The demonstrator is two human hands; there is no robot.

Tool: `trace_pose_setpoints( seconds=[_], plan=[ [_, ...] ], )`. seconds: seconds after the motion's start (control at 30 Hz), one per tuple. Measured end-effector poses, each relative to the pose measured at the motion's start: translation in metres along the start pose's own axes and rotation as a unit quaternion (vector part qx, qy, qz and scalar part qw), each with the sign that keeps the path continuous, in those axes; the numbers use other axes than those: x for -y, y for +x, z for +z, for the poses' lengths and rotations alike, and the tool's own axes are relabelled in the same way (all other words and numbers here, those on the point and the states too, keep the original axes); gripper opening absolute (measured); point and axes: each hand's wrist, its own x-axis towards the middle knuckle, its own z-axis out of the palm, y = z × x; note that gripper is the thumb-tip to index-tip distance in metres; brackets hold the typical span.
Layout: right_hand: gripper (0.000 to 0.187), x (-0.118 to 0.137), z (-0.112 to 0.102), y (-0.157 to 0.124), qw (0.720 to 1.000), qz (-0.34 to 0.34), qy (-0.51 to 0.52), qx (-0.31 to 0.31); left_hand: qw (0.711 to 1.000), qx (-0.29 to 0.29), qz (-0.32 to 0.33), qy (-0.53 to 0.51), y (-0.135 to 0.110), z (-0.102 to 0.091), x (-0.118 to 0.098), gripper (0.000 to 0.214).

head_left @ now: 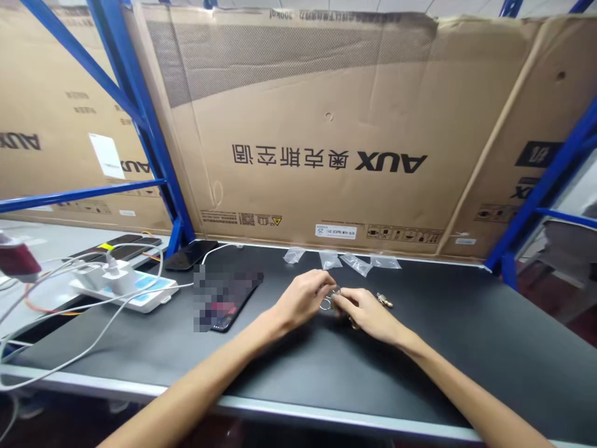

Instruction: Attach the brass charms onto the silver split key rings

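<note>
My left hand and my right hand meet over the middle of the black table. Between their pinched fingertips is a small metal ring, like a key ring. Both hands have their fingers closed on it. A small brass-coloured metal part lies on the table just right of my right hand. Several small clear plastic bags lie in a row behind the hands, near the cardboard.
A large cardboard box marked AUX stands upright along the back, between blue rack posts. A dark phone lies left of my hands. Farther left are a white power strip with chargers, white cables and more phones.
</note>
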Motion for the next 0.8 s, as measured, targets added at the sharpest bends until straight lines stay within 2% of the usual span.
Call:
trace_pose_setpoints(
  seconds=[0.13, 0.3, 0.4, 0.47, 0.53, 0.7, 0.8],
  plan=[
    [0.036, -0.003, -0.002, -0.001, 0.998, -0.006, -0.054, -0.029, 0.999, 0.033, 0.016, -0.013, 0.002, -0.003, 0.009, 0.010],
    [0.040, -0.003, -0.003, 0.001, 0.991, 0.003, -0.100, -0.090, 0.996, -0.020, -0.034, -0.076, -0.002, 0.012, -0.002, 0.022],
    [0.041, -0.006, -0.004, 0.002, 0.989, 0.001, -0.123, -0.084, 0.992, -0.035, -0.064, -0.098, -0.005, 0.018, -0.007, 0.027],
    [0.040, -0.008, -0.007, 0.002, 0.988, -0.008, -0.142, -0.064, 0.993, -0.026, -0.071, -0.085, -0.005, 0.016, -0.007, 0.029],
    [0.039, -0.009, -0.011, 0.000, 0.986, -0.019, -0.160, -0.037, 0.995, 0.007, -0.065, -0.070, -0.003, 0.009, -0.006, 0.028],
    [0.038, -0.002, -0.017, -0.007, 0.984, -0.031, -0.172, 0.022, 0.989, 0.135, -0.039, -0.051, 0.002, -0.007, -0.004, 0.026],
    [0.032, 0.002, -0.020, -0.009, 0.984, -0.021, -0.172, 0.043, 0.983, 0.176, -0.038, -0.035, 0.000, -0.010, -0.002, 0.023]
  ],
)
